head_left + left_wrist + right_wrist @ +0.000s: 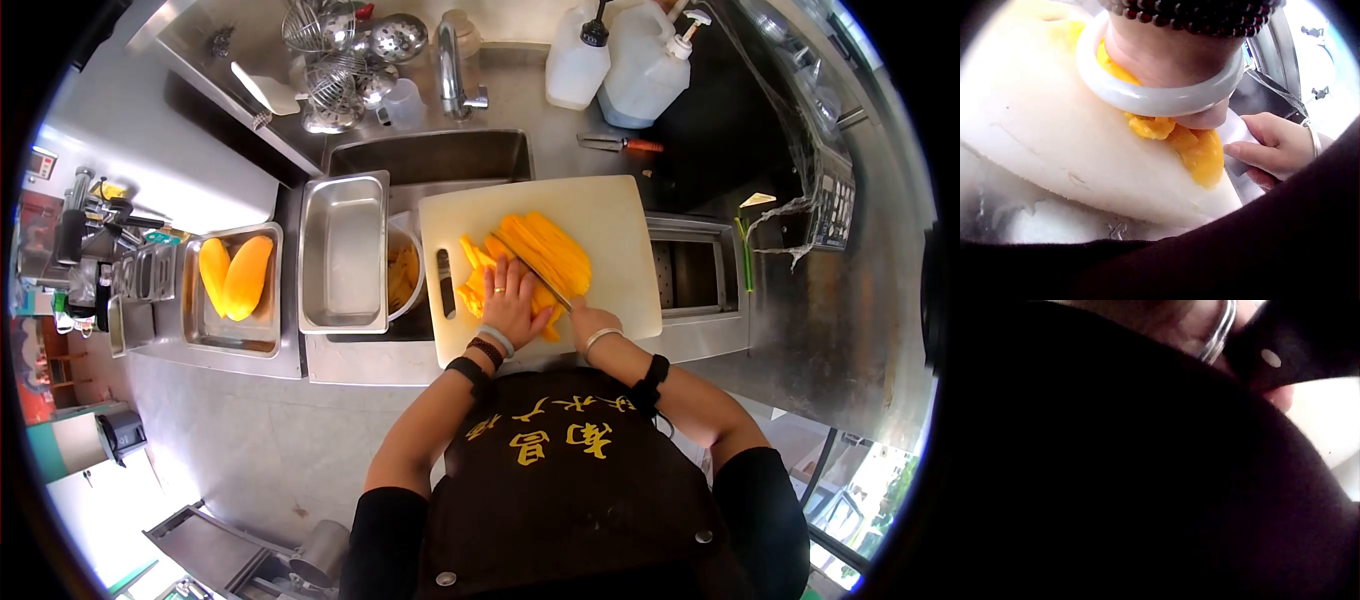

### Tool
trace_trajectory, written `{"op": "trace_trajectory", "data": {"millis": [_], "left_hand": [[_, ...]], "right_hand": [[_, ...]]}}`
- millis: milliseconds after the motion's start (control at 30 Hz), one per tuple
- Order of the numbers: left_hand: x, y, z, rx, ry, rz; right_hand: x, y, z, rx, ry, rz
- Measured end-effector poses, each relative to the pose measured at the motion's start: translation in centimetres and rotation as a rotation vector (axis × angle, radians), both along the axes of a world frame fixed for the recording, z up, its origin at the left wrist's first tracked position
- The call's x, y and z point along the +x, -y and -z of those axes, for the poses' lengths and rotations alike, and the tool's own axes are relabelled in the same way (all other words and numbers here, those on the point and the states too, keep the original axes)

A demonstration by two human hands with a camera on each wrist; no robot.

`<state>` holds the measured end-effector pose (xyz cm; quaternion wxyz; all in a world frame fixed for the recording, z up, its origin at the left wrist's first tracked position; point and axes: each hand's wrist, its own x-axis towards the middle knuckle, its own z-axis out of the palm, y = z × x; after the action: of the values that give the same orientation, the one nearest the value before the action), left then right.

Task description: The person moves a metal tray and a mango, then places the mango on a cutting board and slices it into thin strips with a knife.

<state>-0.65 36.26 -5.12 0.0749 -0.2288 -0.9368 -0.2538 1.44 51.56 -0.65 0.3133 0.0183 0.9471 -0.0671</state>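
My left hand [512, 305] rests with fairly straight fingers on sliced orange-yellow mango [545, 250], spread over a white cutting board [625, 240]. In the left wrist view, soft mango pieces [1200, 159] show beneath that hand, below a pale bangle. My right hand [595, 325] grips a knife [530, 267], whose blade runs diagonally across the slices, close beside the left fingers. The left wrist view also shows the right hand [1279, 147] curled at the knife's near end. Dark cloth covers most of the right wrist view.
A steel pan [343, 255] stands left of the board, beside a white tub [412, 310] holding mango pieces. Farther left, a tray [262, 345] bears two peeled mangoes [248, 278]. Behind are a sink [430, 150], a faucet [450, 75], jugs [645, 70] and an orange-handled tool [640, 146].
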Motion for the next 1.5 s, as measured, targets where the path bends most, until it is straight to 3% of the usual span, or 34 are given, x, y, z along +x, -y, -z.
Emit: {"op": "trace_trajectory", "data": {"millis": [200,400,533,833,1133,1200,1500], "left_hand": [[0.2,-0.1,0.5,0.008,-0.013,-0.003],[0.1,1.0,0.4,0.021,-0.007,0.049],[0.1,1.0,0.5,0.047,-0.018,0.067],[0.1,0.9,0.2,0.027,0.002,0.06],[0.1,0.7,0.6,0.035,-0.023,0.052],[0.0,0.9,0.6,0.046,-0.024,0.054],[0.0,1.6,0.3,0.038,-0.031,0.108]], "right_hand": [[-0.6,0.0,1.5,-0.081,-0.083,-0.023],[-0.5,-0.4,-3.2,-0.088,-0.028,-0.013],[0.1,-0.5,-3.2,-0.044,-0.01,-0.093],[0.5,0.7,-1.3,0.025,0.027,0.0],[-0.2,0.4,1.7,-0.031,-0.098,-0.015],[-0.9,0.5,-0.3,-0.075,0.011,-0.007],[0.5,0.2,-3.0,-0.031,0.008,-0.076]]}}
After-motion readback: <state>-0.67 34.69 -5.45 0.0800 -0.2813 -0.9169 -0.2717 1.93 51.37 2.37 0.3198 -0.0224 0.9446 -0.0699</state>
